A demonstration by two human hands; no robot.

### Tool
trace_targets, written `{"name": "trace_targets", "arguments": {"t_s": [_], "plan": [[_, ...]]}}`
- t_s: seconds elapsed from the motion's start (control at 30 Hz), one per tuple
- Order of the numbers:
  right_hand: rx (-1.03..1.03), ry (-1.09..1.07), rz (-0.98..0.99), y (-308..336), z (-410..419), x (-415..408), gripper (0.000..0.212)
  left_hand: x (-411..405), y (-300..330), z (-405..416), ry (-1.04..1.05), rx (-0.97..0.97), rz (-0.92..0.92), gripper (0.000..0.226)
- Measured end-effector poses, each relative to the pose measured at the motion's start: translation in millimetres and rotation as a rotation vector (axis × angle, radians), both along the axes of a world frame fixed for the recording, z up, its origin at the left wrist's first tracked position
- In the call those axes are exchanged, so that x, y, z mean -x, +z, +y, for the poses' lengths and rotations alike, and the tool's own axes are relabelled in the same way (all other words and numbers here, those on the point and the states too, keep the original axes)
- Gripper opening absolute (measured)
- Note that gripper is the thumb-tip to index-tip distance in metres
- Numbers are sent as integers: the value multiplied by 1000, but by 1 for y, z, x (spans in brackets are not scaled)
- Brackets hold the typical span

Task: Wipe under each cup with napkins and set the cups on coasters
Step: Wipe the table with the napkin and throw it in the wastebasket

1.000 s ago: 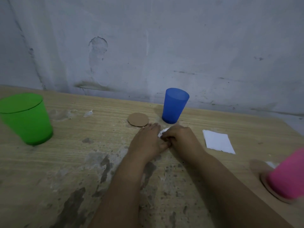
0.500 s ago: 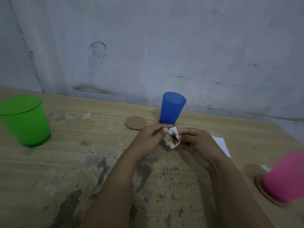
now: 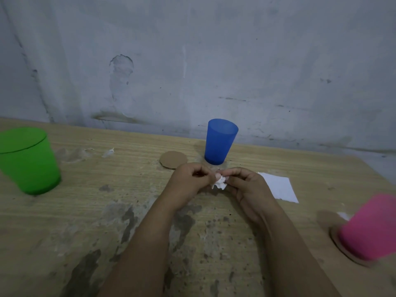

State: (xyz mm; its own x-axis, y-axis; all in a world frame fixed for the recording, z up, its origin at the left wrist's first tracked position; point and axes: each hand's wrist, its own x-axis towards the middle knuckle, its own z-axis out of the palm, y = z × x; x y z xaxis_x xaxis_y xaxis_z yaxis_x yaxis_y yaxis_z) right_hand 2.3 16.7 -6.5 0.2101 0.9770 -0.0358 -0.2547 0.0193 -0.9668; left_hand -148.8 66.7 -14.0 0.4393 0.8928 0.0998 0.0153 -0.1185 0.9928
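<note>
Near right: pink cup [image 3: 370, 228] sits on a coaster [image 3: 340, 245]; judged done. Centre: left hand [image 3: 188, 183] and right hand [image 3: 250, 189] both pinch a crumpled napkin [image 3: 219, 183], fingers curled, above the table [image 3: 85, 211]. Beyond: spare coaster [image 3: 173, 159] beside blue cup [image 3: 220, 142]; green cup [image 3: 27, 161] far left. Step judged: wad ready. Next: lift blue cup, wipe beneath, seat it on the coaster.

You sit in a bare, home-like room: a stained, worn wooden tabletop [image 3: 107, 211] pushed against a scuffed, patched grey plaster wall [image 3: 214, 61].
</note>
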Motion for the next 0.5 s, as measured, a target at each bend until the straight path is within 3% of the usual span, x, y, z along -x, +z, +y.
{"name": "trace_targets", "arguments": {"t_s": [0.27, 0.5], "plan": [[-29, -1, 152, -1, 3, 0, 29, -4, -2, 4, 73, -57, -67, 18], [12, -143, -60, -6, 8, 9, 11, -7, 1, 2, 125, -99, -119, 19]]}}
